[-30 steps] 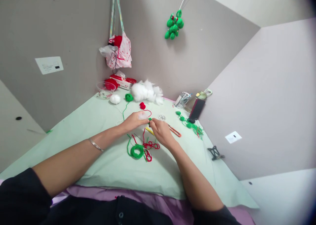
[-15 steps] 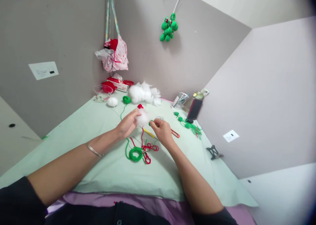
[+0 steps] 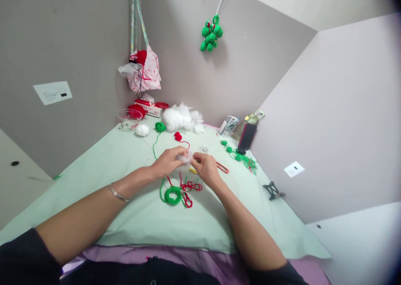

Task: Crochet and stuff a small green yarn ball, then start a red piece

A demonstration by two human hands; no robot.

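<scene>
And here we are, hands close together above the middle of the table (image 3: 203, 230)! Our left hand (image 3: 167, 162) has its fingers curled around a white tuft (image 3: 185, 158), which sits right between the two hands. Our right hand (image 3: 206, 167) comes in at the tuft's other side, fingertips bunched; whether they grip anything, we cannot tell. For clean work here, we'd want a light pinch, small wisps teased off rather than yanked, and the left fingers steady so the fibre doesn't clump or shed over the yarn below.

Now the count! We have one big heap of white fluff (image 3: 181, 117) at the back, one white ball (image 3: 142, 129), one green ball (image 3: 160, 127) and one small red piece (image 3: 178, 136). Nearer us, one green coil (image 3: 173, 195) lies beside one red tangle (image 3: 190, 187). Just past the right hand, one orange tool (image 3: 222, 167); below the fingers, one yellow item (image 3: 193, 170), mostly hidden. Off to the right, we make it three green pieces (image 3: 229, 150), and one green cluster (image 3: 211, 34) hangs on the wall.
</scene>
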